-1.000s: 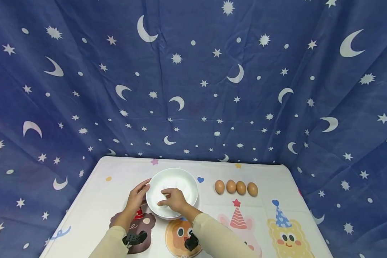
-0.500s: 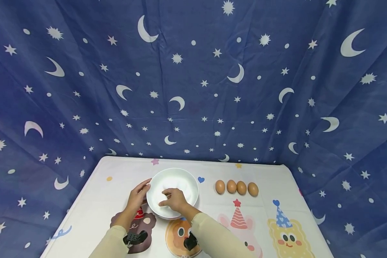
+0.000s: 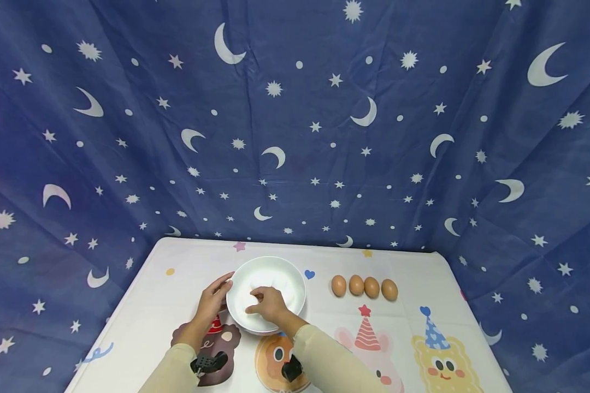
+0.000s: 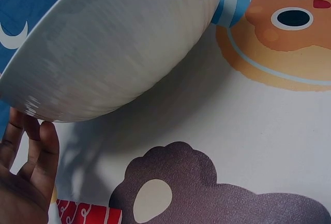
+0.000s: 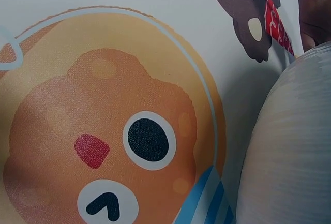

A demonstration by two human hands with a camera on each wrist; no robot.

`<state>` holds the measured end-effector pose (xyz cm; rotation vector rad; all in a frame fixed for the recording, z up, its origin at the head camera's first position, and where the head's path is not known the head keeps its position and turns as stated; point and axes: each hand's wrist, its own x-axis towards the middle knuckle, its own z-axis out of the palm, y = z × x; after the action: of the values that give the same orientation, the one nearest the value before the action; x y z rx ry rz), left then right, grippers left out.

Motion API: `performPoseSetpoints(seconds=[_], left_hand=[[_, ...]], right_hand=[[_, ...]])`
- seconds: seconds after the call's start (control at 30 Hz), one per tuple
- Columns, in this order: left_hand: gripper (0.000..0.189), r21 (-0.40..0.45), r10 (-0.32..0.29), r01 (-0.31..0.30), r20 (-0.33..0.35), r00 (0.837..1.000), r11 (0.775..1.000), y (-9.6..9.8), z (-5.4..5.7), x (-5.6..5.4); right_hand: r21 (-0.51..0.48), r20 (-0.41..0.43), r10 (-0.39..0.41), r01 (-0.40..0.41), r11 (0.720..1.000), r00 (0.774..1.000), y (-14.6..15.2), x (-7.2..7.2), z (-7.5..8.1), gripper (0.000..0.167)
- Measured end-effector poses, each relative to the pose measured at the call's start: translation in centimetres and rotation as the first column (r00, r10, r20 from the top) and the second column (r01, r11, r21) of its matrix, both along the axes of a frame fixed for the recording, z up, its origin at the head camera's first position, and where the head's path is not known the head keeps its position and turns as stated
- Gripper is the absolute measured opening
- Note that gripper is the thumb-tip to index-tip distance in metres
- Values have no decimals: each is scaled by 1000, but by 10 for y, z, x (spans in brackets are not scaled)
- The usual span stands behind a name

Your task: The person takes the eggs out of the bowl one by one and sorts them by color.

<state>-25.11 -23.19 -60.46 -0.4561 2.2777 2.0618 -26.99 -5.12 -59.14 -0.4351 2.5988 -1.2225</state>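
A round white bowl (image 3: 290, 275) sits on the printed tablecloth, left of the table's middle. My left hand (image 3: 211, 299) is at its left side, fingers extended along the outer wall. In the left wrist view, the fingertips (image 4: 47, 131) meet the underside of the bowl (image 4: 119, 53) near its rim. My right hand (image 3: 271, 303) reaches over the near right rim into the bowl, thumb and forefinger curved with a pale gap between them. I cannot tell whether it holds something white there. The right wrist view shows the bowl's outer wall (image 5: 289, 146) but not the right hand.
Several brown eggs (image 3: 356, 285) lie in a row to the right of the bowl. The white tablecloth (image 3: 192, 262) carries cartoon prints along its near side. A blue curtain (image 3: 305, 153) with moons and stars hangs behind the table and around its sides.
The head view has shifted slightly, so everything appears a little further right. Both hands, the bowl and the eggs keep their places relative to each other.
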Motion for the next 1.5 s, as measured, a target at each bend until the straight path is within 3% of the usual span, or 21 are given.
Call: performPoseSetpoints(seconds=[0.3, 0.5, 0.77, 0.97, 1.5], left_hand=[[48, -40, 0, -1, -31, 1000, 999, 1, 1, 2], [49, -35, -10, 10, -16, 1000, 999, 1, 3, 3], [50, -11, -9, 9, 3, 1000, 1000, 0, 7, 3], [49, -11, -5, 5, 9, 1000, 1000, -1, 1, 1], [50, -22, 0, 0, -3, 1000, 1000, 0, 2, 2]], right_hand=[[0, 10, 7, -7, 1000, 1000, 0, 0, 0, 42], [-13, 33, 13, -13, 1000, 999, 0, -1, 0, 41], [-41, 45, 64, -63, 997, 997, 2, 6, 10, 41], [-58, 25, 86, -85, 995, 996, 8, 10, 18, 41], [-225, 76, 45, -27, 974, 996, 34, 19, 33, 37]])
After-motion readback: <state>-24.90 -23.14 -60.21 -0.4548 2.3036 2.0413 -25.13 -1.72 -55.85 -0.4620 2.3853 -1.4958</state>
